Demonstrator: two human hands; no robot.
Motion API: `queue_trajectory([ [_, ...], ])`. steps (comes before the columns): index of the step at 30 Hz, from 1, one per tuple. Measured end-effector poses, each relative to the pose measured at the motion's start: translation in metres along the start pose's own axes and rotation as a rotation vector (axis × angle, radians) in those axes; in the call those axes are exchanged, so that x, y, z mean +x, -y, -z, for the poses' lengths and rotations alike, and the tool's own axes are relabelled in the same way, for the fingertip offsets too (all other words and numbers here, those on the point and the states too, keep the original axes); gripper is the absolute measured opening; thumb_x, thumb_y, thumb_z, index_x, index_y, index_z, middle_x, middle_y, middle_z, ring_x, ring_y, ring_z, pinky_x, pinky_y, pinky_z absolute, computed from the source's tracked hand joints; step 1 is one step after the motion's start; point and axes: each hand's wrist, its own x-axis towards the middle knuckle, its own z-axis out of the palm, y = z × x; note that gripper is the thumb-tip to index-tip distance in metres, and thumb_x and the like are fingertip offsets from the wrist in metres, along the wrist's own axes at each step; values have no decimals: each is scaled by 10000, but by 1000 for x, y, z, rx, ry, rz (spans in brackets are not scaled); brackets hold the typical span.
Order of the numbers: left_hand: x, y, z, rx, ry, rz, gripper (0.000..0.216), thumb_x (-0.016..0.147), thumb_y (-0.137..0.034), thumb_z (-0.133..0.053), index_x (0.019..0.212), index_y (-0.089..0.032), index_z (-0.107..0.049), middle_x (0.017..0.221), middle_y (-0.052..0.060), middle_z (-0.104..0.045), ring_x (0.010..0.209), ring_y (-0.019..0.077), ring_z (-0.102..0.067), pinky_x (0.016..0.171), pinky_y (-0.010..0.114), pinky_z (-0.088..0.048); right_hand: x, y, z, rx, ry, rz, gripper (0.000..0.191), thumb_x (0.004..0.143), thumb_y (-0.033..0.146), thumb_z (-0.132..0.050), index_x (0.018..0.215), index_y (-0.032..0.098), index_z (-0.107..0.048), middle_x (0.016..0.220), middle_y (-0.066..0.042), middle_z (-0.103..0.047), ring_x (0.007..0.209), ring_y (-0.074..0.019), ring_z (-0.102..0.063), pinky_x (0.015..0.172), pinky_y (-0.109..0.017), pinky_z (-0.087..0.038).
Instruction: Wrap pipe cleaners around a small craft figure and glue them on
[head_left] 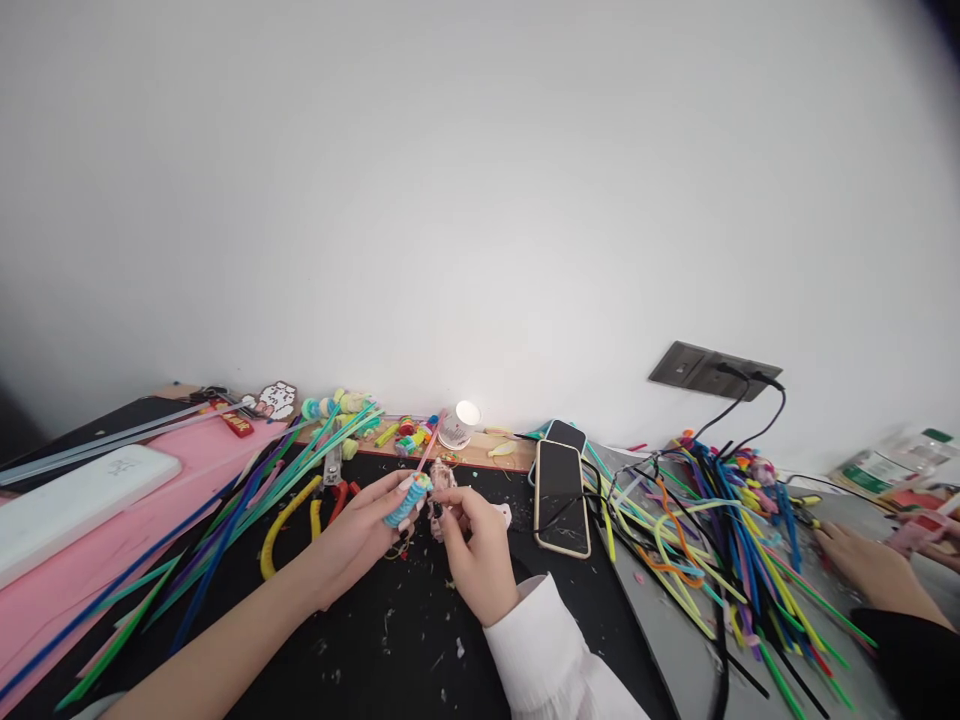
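left hand (369,528): fingers curled round the blue coiled piece (403,505) | right hand (477,556): thumb and fingers drawn nearly together just beside it, cannot tell whether they pinch anything | blue coiled piece: between the hands, above the black mat (352,655), nearer than the white cup (457,428)

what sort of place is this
Likely a shared craft workspace: heaped pipe cleaners, a blue coil in the left hand, and another person's hand at the far right.

A long white block (90,505) lies on a pink mat (217,455). Two black cords (784,402) plug into the wall socket (684,366).
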Motion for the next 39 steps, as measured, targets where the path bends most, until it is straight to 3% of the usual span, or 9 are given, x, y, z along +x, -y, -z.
queue_trajectory([
  [2, 0, 0, 2, -67, 71, 62, 205, 830, -357, -664, 933, -179, -661, 792, 11, -538, 649, 116, -438, 620, 255, -382, 1, -2, -1, 109, -9, -96, 104, 876, 233, -496, 860, 175, -581, 691, -12, -582, 592, -140, -527, 571, -243, -427],
  [6, -3, -2, 2, -150, 189, 168, 193, 825, -333, -679, 908, -159, -674, 754, 7, -506, 597, 90, -403, 581, 240, -359, 3, -6, -2, 391, 83, -225, 254, 872, 429, -536, 775, 196, -505, 629, 29, -491, 540, -106, -430, 502, -210, -347],
  [9, -5, -3, 2, -168, 224, 209, 191, 811, -331, -697, 887, -158, -670, 744, 6, -505, 589, 84, -405, 574, 238, -354, 5, -5, -1, 553, 161, -320, 372, 821, 556, -579, 750, 207, -469, 594, 52, -460, 476, -78, -337, 439, -194, -264],
  [13, -5, -2, 4, -161, 251, 229, 225, 796, -345, -716, 914, -160, -666, 703, 2, -512, 591, 91, -421, 581, 245, -354, 6, -3, 1, 652, 206, -394, 416, 773, 591, -631, 748, 210, -465, 538, 80, -420, 435, -64, -302, 415, -186, -230],
  [30, -6, -2, -1, -201, 242, 249, 205, 810, -327, -710, 928, -163, -677, 726, 3, -522, 599, 86, -431, 593, 246, -358, 3, -3, -4, 550, 165, -302, 404, 830, 595, -549, 740, 221, -425, 566, 77, -372, 474, -85, -315, 462, -209, -250],
  [39, -7, -3, -2, -228, 254, 254, 179, 824, -310, -695, 910, -153, -681, 731, 5, -526, 596, 81, -437, 581, 234, -361, 4, -3, -4, 599, 162, -279, 331, 860, 499, -561, 745, 215, -437, 559, 84, -376, 463, -77, -308, 456, -203, -246],
])
